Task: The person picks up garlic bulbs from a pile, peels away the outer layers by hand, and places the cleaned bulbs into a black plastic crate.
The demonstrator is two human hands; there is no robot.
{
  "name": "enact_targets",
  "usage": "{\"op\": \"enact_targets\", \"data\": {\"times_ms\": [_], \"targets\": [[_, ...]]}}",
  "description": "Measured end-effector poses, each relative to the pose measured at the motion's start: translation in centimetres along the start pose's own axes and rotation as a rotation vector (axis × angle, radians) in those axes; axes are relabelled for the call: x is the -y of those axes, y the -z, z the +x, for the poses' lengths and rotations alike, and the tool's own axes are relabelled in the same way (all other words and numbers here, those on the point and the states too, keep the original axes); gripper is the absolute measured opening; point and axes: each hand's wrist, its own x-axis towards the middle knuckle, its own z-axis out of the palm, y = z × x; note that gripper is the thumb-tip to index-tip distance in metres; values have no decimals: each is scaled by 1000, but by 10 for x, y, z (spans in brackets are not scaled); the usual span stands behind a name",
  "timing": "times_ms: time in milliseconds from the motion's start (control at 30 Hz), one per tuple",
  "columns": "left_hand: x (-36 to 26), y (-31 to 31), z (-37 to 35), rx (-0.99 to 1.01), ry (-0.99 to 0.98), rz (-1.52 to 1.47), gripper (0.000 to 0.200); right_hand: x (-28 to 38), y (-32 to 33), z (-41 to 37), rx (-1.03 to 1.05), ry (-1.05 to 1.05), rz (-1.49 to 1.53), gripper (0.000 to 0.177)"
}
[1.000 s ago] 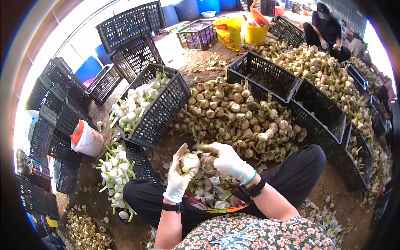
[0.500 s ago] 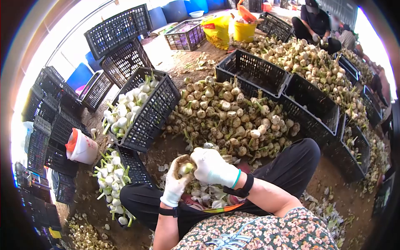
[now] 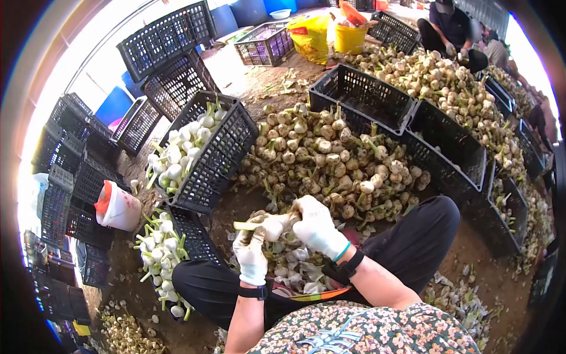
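Note:
My left hand (image 3: 250, 255), in a soiled white glove, is closed around a garlic bulb (image 3: 272, 229) whose pale green stem points left. My right hand (image 3: 318, 227), gloved too, has its fingers pinched at the other side of the same bulb, on what looks like its loose outer skin (image 3: 289, 218). Both hands are above my lap, between my bent knees. Peeled skins (image 3: 298, 259) lie below them. Just beyond is a heap of unpeeled, dirt-coloured garlic (image 3: 324, 159).
A tilted black crate (image 3: 221, 153) holds clean white garlic, with more clean bulbs (image 3: 159, 253) in front of it. Black crates (image 3: 365, 97) stand beyond the heap. A white bucket (image 3: 121, 211) is at left. Another person (image 3: 448, 29) sits by the far garlic pile (image 3: 436, 76).
The bulb has turned so its stem now points left. My right hand has shifted right and slightly away from my left, with pale skin showing between them.

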Motion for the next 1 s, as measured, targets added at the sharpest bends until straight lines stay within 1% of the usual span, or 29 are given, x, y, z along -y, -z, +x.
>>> {"op": "enact_targets", "data": {"times_ms": [33,100,133,167,200,233,267,300,367,400,433,467,500,567,633,700,767,833,867,900,967,1000], "targets": [[-2,0,1,-2,3,3,25,-11,-1,3,-41,-40,-5,12],[-6,-1,4,178,74,-347,26,-29,4,9,-26,-161,24,16],[0,2,8,211,109,-407,29,-49,-4,8,-60,-128,-19,15],[1,-2,9,209,111,-404,29,-56,-8,6,-95,-96,-61,15],[4,-7,10,187,139,-604,30,-63,-11,2,-93,-100,-58,15],[5,-12,12,162,167,-803,32,-69,-15,-2,47,-153,-78,18],[8,-13,16,142,188,-888,31,-70,-16,-5,189,-204,-100,21],[9,-14,21,139,190,-888,31,-71,-18,-10,191,-206,-100,21],[11,-13,32,75,187,-1023,28,-72,-23,-24,754,-117,-356,20],[13,-12,39,44,157,-971,26,-83,-30,-36,897,-97,-321,22],[8,-15,44,-22,169,-952,27,-84,-30,-40,1040,-78,-287,23],[9,-11,49,58,176,-974,29,-84,-31,-44,1096,-135,-288,25],[10,-7,56,143,190,-1002,32,-103,-45,-50,1047,-121,-322,27],[16,7,75,-176,376,-941,32,-95,-31,-29,853,-245,-373,28],[29,30,107,-303,494,-838,34,-111,-22,-2,460,-404,-346,26],[5,21,151,-269,330,-743,40,-149,-17,21,63,-370,-350,23],[-40,1,183,44,-25,-711,45,-178,-9,47,-42,-354,-519,25],[-75,-15,199,52,-17,-693,46,-209,-6,74,67,-541,-547,28],[-83,-23,202,32,-24,-685,39,-225,-6,84,121,-615,-539,27],[-78,-25,199,27,-34,-685,39,-231,-1,92,192,-743,-423,31],[-59,-28,179,24,30,-620,31,-234,-10,93,127,-702,-508,39],[-44,-30,166,-21,127,-626,28,-238,-15,86,101,-668,-554,38]]}}
